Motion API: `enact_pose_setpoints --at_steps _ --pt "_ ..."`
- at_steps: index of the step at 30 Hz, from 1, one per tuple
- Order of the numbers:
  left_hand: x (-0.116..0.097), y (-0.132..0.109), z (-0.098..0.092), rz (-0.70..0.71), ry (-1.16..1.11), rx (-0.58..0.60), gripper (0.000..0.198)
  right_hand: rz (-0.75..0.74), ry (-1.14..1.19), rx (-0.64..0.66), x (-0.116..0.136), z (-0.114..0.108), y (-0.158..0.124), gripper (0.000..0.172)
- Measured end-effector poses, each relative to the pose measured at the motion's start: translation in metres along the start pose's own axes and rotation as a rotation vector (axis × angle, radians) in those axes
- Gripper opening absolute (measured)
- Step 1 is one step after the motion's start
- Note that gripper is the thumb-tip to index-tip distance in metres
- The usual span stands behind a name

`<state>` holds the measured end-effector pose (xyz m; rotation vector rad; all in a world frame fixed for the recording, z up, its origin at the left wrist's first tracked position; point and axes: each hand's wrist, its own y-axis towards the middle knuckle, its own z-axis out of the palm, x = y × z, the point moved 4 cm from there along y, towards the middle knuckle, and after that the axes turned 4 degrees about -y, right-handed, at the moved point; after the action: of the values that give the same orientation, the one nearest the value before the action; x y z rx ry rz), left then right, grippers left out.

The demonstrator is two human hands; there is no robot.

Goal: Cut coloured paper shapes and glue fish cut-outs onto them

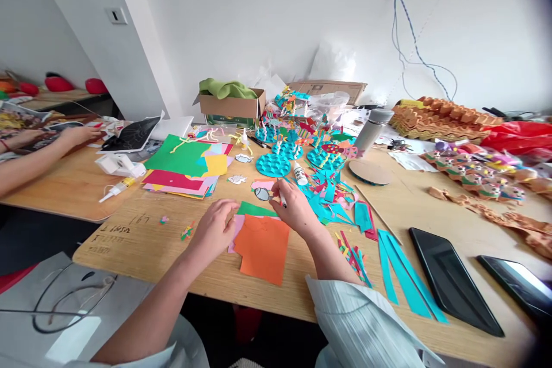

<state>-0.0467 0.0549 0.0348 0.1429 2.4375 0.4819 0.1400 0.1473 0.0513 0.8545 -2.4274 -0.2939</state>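
My right hand (294, 210) is closed above the sheets in front of me, its fingertips beside a grey paper fish (261, 194). A small whitish thing shows between those fingers; I cannot make out what it is. My left hand (217, 223) is open, fingers loosely bent and thumb apart, at the left edge of the papers. Between the hands lie an orange sheet (265, 250), a green strip (256, 209) and some pink paper underneath. Two more fish cutouts, one upper (244, 158) and one lower (237, 179), lie farther back. A white glue bottle (299, 173) stands beyond my right hand.
Coloured paper sheets (176, 155) are stacked at left. Blue scalloped discs (273, 165), paper scraps (330, 198) and a tumbler (373, 131) stand behind. Blue strips (405, 276) and a black phone (452, 279) lie at right. Another person's arm (43, 155) reaches in at far left.
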Motion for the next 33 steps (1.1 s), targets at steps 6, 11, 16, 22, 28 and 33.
enact_pose_setpoints --at_steps 6,11,16,22,28,33 --pt "0.004 0.058 -0.002 -0.008 -0.044 0.075 0.023 0.01 0.001 -0.084 -0.009 0.001 0.001 0.014" --pt "0.009 0.081 0.013 -0.015 -0.122 0.004 0.019 0.035 -0.052 -0.051 -0.012 0.005 0.001 0.017" --pt "0.027 0.077 0.026 -0.081 -0.23 -0.086 0.023 0.077 -0.062 -0.133 -0.02 0.001 0.001 0.013" --pt "0.039 0.073 0.017 -0.176 -0.356 -0.166 0.02 0.12 -0.073 -0.138 -0.026 0.007 0.002 0.012" --pt "0.056 0.075 0.002 -0.305 -0.577 -0.4 0.029 0.088 -0.018 -0.112 -0.019 0.015 0.001 0.009" --pt "0.067 0.077 -0.005 -0.38 -0.795 -0.587 0.035 0.137 0.108 -0.204 -0.024 0.006 0.001 0.011"
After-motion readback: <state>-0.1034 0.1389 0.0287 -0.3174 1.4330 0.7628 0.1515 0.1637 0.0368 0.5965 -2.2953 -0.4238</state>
